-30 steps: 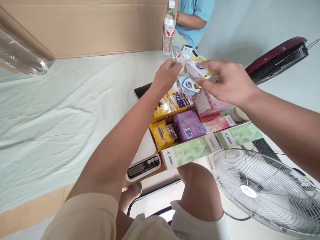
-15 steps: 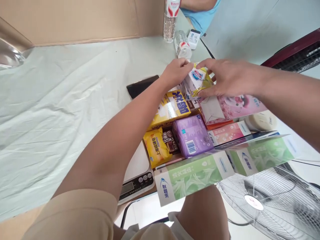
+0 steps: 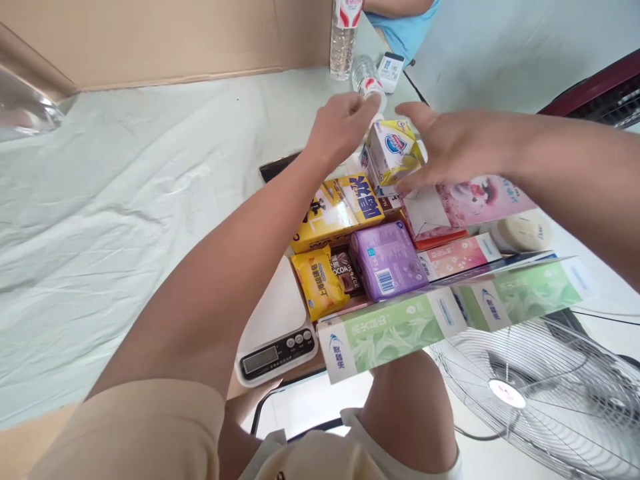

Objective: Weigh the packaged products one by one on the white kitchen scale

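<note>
A white and yellow soap box (image 3: 397, 148) stands among the packed goods between my two hands. My right hand (image 3: 447, 143) is beside its right side, thumb and fingers spread apart and slightly blurred. Just beyond the box's left corner is my left hand (image 3: 343, 120), its fingers curled closed; whether anything is pinched in them is hidden. Below the soap box lie a yellow carton (image 3: 345, 207), a purple packet (image 3: 387, 260), a yellow snack packet (image 3: 320, 283) and a dark cocoa packet (image 3: 344, 270). A pink box (image 3: 467, 207) lies under my right wrist.
Green toothpaste boxes (image 3: 400, 333) line the near edge, beside a white scale (image 3: 275, 353). Water bottles (image 3: 344, 50) and a small white device (image 3: 391, 72) are at the back, near another person's arm (image 3: 397, 7). A fan (image 3: 507, 393) stands at lower right.
Both hands have come away from the soap box: the left moved up and left, the right loosened and spread its fingers. The soap box stays on the goods.
</note>
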A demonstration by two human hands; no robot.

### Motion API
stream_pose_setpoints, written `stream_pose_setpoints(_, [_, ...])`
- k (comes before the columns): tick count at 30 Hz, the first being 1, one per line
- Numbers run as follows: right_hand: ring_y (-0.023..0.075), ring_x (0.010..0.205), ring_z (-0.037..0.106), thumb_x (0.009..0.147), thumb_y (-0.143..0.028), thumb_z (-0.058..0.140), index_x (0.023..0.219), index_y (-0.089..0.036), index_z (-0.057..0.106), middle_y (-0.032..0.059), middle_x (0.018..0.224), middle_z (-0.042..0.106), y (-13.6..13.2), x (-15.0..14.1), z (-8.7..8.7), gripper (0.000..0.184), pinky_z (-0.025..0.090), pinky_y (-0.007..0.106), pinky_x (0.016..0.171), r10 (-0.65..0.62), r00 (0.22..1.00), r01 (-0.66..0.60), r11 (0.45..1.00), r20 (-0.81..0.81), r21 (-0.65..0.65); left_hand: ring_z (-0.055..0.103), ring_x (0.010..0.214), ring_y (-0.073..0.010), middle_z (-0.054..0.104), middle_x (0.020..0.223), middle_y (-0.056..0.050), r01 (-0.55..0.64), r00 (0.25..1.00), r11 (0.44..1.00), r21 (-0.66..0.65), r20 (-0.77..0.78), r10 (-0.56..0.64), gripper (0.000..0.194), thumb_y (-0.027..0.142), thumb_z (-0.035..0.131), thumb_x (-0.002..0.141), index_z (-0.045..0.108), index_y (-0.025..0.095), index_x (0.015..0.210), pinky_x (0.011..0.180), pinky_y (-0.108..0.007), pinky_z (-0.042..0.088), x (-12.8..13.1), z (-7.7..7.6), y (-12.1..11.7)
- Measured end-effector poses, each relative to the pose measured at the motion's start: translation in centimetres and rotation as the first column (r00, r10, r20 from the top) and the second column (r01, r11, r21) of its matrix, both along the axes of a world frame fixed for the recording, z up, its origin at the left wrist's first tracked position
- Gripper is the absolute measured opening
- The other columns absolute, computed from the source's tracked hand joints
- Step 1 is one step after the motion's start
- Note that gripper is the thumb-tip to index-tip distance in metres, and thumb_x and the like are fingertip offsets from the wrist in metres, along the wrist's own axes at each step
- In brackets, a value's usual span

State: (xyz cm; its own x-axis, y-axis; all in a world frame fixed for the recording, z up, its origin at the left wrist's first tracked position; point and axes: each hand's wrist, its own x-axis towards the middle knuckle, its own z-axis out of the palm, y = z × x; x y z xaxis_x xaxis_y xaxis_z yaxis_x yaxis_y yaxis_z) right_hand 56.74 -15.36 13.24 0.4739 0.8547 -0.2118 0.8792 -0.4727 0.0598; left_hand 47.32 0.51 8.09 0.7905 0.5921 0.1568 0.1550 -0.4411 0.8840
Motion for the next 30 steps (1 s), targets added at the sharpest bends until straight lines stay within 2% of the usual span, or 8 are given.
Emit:
stream_pose_setpoints(5, [0.0431,0.148,0.055,0.077,-0.061,0.082,0.167,-0.022,0.031,0.0131,0.163,0.055,0.1,-6.8,4.3,0.111,0.049,0.057,0.116,0.017,1.000,-0.019,0.987,0.008,0.160,0.070,0.085,-0.0157,0.072,0.082,0.000,0.012,0.985,0.981,-0.191,0.173,0.022,0.024,0.015,0.058,0.100,0.066,0.020,0.078,0.086,-0.035,0.054,-14.1,3.1,-0.5])
stream_pose_setpoints(9, [0.0398,0.145,0.059,0.085,-0.048,0.077,0.161,-0.023,0.041,0.0119,0.157,0.060,2.8,-16.1,4.1,0.089,0.049,0.060,0.118,0.313,0.941,-0.285,0.939,-0.131,0.192,0.070,0.079,-0.0147,0.074,0.079,0.000,-0.168,0.920,0.941,-0.294,0.296,0.256,0.013,0.026,0.064,0.092,0.072,0.021,0.083,0.081,-0.031,0.056,-30.2,2.0,-2.6])
stream_pose_setpoints(12, [0.0424,0.141,0.060,0.083,-0.043,0.078,0.156,-0.017,0.049,0.0163,0.151,0.065,6.6,-23.7,1.8,0.083,0.051,0.063,0.116,0.500,0.826,-0.464,0.865,-0.261,0.189,0.068,0.075,-0.0150,0.072,0.075,0.000,-0.499,0.755,0.770,-0.398,0.237,0.611,0.018,0.036,0.068,0.089,0.069,0.022,0.078,0.078,-0.030,0.057,-40.4,0.1,-4.3])
stream_pose_setpoints(15, [0.0452,0.140,0.061,0.079,-0.037,0.078,0.150,-0.016,0.056,0.0168,0.150,0.066,11.1,-31.5,-0.8,0.078,0.052,0.064,0.116,0.612,0.709,-0.584,0.788,-0.351,0.194,0.061,0.068,-0.0138,0.064,0.067,0.000,-0.743,0.444,0.519,-0.422,0.269,0.855,0.018,0.029,0.064,0.086,0.062,0.022,0.069,0.070,-0.028,0.052,-48.2,-1.8,-4.9])
stream_pose_setpoints(20, [0.0414,0.136,0.065,0.082,-0.033,0.073,0.144,-0.020,0.061,0.0139,0.146,0.069,17.4,-44.0,-3.6,0.065,0.055,0.061,0.113,0.716,0.545,-0.715,0.669,-0.437,0.203,0.047,0.062,-0.0129,0.047,0.062,0.002,-0.837,-0.184,0.037,-0.546,0.344,0.921,0.016,0.019,0.052,0.078,0.050,0.022,0.062,0.064,-0.028,0.037,-57.2,-4.5,-3.1])
stream_pose_setpoints(24, [0.0369,0.139,0.063,0.083,-0.024,0.071,0.147,-0.017,0.058,0.0150,0.152,0.065,21.8,-52.9,-5.3,0.065,0.054,0.056,0.115,0.694,0.514,-0.736,0.659,-0.505,0.156,0.056,0.090,-0.0133,0.057,0.093,-0.001,-0.767,-0.428,-0.220,-0.602,0.226,0.875,0.002,0.023,0.054,0.077,0.055,0.021,0.077,0.086,-0.030,0.043,-61.7,-6.9,-1.2])
stream_pose_setpoints(27, [0.0325,0.139,0.063,0.082,-0.020,0.071,0.144,-0.018,0.058,0.0136,0.152,0.065,25.4,-58.6,-7.4,0.064,0.054,0.050,0.117,0.697,0.451,-0.725,0.650,-0.557,0.226,0.055,0.128,-0.0172,0.060,0.128,-0.005,-0.726,-0.407,-0.253,-0.639,0.103,0.908,0.026,0.033,0.054,0.081,0.062,0.023,0.103,0.110,-0.033,0.041,-63.9,-8.7,-0.3])
stream_pose_setpoints(30, [0.0304,0.133,0.066,0.082,-0.017,0.067,0.139,-0.019,0.060,0.0121,0.146,0.068,28.2,-62.8,-9.7,0.057,0.055,0.047,0.113,0.696,0.413,-0.704,0.654,-0.587,0.279,0.049,0.146,-0.0211,0.058,0.146,-0.011,-0.735,-0.268,-0.114,-0.668,0.132,0.954,0.047,0.044,0.052,0.086,0.058,0.021,0.127,0.120,-0.036,0.040,-65.1,-9.9,0.2])
